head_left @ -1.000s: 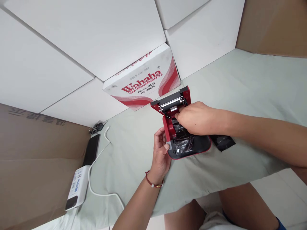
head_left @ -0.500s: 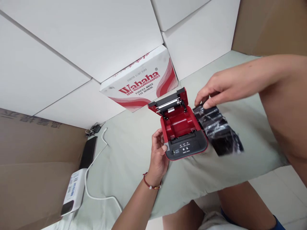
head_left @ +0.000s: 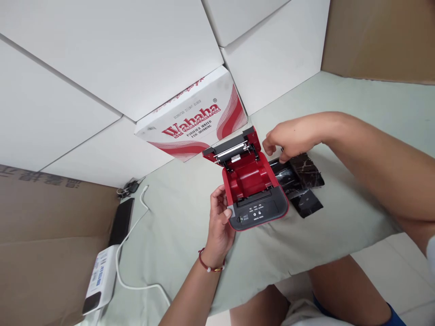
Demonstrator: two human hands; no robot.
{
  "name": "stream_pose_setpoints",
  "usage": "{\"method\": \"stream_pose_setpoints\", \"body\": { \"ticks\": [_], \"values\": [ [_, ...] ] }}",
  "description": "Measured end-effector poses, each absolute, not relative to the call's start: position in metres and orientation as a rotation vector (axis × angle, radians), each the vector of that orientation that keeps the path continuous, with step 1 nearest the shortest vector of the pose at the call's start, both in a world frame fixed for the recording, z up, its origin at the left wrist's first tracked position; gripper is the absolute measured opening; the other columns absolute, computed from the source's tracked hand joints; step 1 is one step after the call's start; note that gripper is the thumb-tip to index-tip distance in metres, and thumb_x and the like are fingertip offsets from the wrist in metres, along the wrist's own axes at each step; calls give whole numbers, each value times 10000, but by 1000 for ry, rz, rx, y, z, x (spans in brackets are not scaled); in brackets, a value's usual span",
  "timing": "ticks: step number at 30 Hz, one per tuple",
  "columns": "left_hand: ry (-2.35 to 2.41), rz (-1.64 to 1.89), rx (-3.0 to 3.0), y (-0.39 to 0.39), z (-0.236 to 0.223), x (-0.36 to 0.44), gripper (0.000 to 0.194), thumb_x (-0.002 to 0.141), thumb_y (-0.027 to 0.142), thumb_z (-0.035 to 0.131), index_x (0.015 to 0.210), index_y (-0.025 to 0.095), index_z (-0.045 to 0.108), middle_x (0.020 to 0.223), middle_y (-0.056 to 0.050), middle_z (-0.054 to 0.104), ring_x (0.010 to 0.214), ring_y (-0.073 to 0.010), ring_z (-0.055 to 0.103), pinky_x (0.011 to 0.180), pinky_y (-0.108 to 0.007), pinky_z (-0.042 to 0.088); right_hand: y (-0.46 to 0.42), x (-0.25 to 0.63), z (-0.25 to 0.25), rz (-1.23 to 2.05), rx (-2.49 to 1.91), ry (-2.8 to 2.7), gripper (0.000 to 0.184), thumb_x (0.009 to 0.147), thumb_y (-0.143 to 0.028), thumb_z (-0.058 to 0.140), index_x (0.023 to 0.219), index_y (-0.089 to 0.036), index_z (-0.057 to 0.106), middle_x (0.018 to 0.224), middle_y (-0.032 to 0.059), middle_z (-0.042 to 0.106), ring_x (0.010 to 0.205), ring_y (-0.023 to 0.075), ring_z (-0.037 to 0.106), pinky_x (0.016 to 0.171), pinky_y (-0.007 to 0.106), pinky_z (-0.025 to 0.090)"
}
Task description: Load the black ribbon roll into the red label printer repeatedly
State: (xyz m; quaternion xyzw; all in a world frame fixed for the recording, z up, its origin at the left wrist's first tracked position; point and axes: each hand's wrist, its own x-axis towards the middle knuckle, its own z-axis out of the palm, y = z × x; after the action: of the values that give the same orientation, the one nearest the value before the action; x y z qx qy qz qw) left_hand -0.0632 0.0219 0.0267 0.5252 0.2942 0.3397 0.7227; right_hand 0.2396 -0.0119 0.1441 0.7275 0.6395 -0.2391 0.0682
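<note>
Holds the red-and-black device (head_left: 258, 210) at its left side with the left hand (head_left: 219, 226), nearly closed on it: sets the thumb on the grey piece (head_left: 230, 213) at the near corner and curls the fingers against the red wall. Wears a red bracelet (head_left: 205, 265) at that wrist. Has the device at the middle of the view, over the pale green cloth (head_left: 363, 108), lid (head_left: 227, 144) raised to show a silver bar and a dark roller, with a curved red bay (head_left: 249, 177) below. Reaches with the right hand (head_left: 292, 138) to the device's right side, fingers partly curled and somewhat apart from the thumb, thumb tip at the dark glossy wrapping (head_left: 307, 170); cannot tell whether pinching or only touching. Has a smaller black piece (head_left: 307, 203) just beside the wrapping. Faces, beyond the lid, a white carton (head_left: 190, 118) marked "Wahaha", in front of large white panels (head_left: 54, 50). Has at left, well apart from the device, a white cable (head_left: 118, 258), a flat black slab (head_left: 121, 222) and a white block (head_left: 100, 276), near brown cardboard (head_left: 50, 217).
</note>
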Motion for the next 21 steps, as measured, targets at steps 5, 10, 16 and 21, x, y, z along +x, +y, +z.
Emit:
{"method": "stream_pose_setpoints", "body": {
  "ticks": [5, 10, 16, 21],
  "values": [
    [663, 759, 1175, 21, 28, -64, 645, 780, 617, 928, 1318, 338, 706, 1437, -65, 633, 1297, -284, 624, 1082, -412, 579, -14, 218, 137, -700, 2055, 1900, 255, 902, -13, 739, 1130, -69, 839, 1137, 167, 831, 989, 241, 743, 806, 367, 439],
    [649, 751, 1183, 22, 27, -65, 627, 797, 584, 916, 1335, 336, 711, 1399, -66, 651, 1215, -261, 638, 1019, -380, 592, -12, 215, 129, -712, 2047, 1869, 168, 933, -85, 727, 1041, -77, 856, 1088, 152, 839, 985, 250, 763, 827, 381, 461],
    [643, 758, 1180, 22, 28, -64, 642, 794, 592, 922, 1333, 323, 700, 1408, -65, 656, 1244, -262, 641, 1011, -364, 584, -18, 224, 139, -849, 1864, 1898, 206, 818, -59, 857, 1022, -55, 825, 977, 106, 806, 923, 237, 702, 799, 365, 420],
    [620, 782, 1198, 22, 27, -62, 619, 796, 590, 923, 1310, 312, 718, 1380, -66, 677, 1257, -259, 645, 1027, -356, 576, -50, 246, 180, -1163, 1694, 2169, 144, 943, -253, 802, 1048, -155, 791, 995, 10, 772, 830, 172, 640, 773, 318, 440]
  ]
}}
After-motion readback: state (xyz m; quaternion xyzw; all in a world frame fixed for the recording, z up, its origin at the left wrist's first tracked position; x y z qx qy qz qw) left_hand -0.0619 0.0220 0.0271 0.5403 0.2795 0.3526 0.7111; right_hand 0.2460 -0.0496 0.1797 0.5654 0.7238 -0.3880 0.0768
